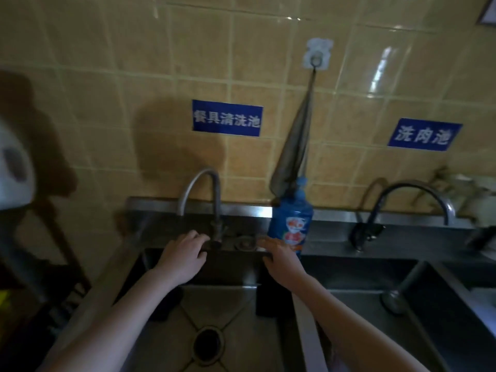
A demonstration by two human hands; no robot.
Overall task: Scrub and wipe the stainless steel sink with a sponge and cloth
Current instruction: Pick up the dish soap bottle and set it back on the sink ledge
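Centre frame: left hand (pixel 185 255) curls at the faucet (pixel 217 200) base (grip uncertain), right hand (pixel 279 255) rests flat-fingered on the sink (pixel 230 312) ledge beside the detergent bottle (pixel 291 224), likely seeking water.

Back ledge is tight: faucet (pixel 217 229) stands just right of my left hand (pixel 185 253), blue bottle (pixel 291 224) just beside my right hand (pixel 280 255), round fitting (pixel 244 243) between them. Grey cloth (pixel 292 146) hangs down onto the bottle. Basin (pixel 236 331) below is open to the drain (pixel 208 345).
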